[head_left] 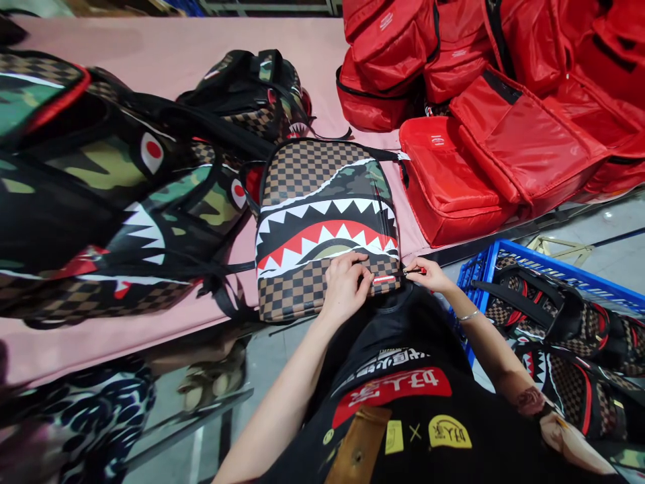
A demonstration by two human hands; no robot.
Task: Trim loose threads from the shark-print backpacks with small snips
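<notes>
A backpack (322, 202) with a brown checker pattern, camouflage and a red shark mouth lies flat on the pink table (166, 54) just in front of me. My left hand (345, 286) presses on its lower checkered front, fingers curled at the red-and-white zipper line. My right hand (426, 274) is at the bag's lower right corner, fingers pinched on a small zipper pull. A bracelet sits on my right wrist.
Several matching shark-mouth backpacks (101, 195) are piled on the table to the left. Red bags (484, 101) are heaped at the back right. A blue crate (554, 275) holding more checkered backpacks stands on the floor to my right.
</notes>
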